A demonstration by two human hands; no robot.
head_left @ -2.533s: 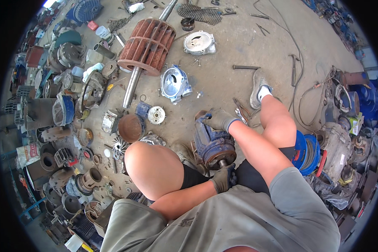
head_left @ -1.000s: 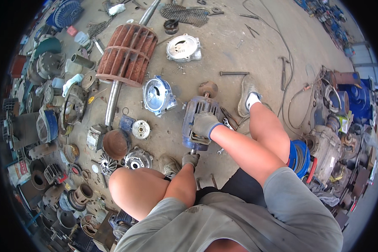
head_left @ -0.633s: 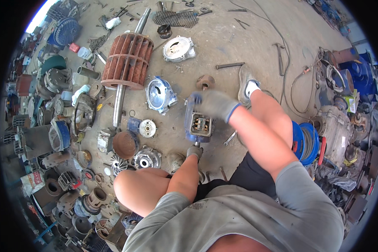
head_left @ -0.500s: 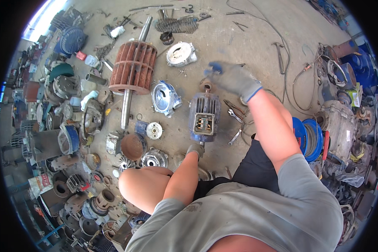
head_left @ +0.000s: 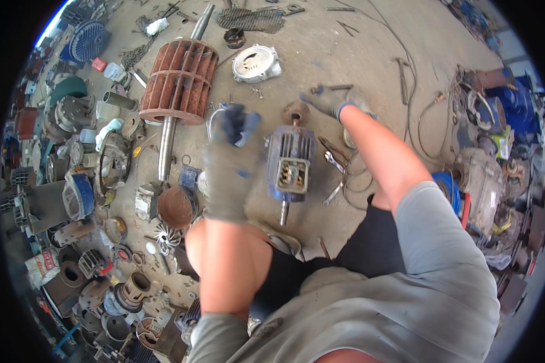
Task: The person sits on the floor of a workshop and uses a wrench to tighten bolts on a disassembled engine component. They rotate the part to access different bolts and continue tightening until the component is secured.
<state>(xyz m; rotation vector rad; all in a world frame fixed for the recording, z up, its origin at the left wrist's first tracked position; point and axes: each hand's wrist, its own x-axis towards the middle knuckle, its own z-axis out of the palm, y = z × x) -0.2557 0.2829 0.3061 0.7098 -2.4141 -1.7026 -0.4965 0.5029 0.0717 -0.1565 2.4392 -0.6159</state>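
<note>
A blue finned electric motor [head_left: 292,148] lies on the floor between my feet, its terminal box [head_left: 293,175] uncovered. One bare shaft end [head_left: 284,213] points toward me. On the far end sits a rusty round fitting [head_left: 295,112]. My gloved right hand [head_left: 330,101] is just beyond that fitting with its fingers bent together; a short dark bar [head_left: 343,87] shows beside them, but the grip is partly hidden. Left of the motor, my gloved left hand [head_left: 230,163] is smeared by motion and covers most of a blue-and-silver end cover [head_left: 212,124].
A large rusty rotor [head_left: 180,81] with a long shaft lies to the left. A silver end cover [head_left: 255,63] is beyond it. Pliers [head_left: 333,148] and wrenches [head_left: 334,192] lie right of the motor, a hammer [head_left: 402,78] farther out. Motor parts crowd both sides.
My left hand has left the motor's near shaft end and swung up and left over the end cover. My right hand has shifted slightly left and up. The view has tilted a little.
</note>
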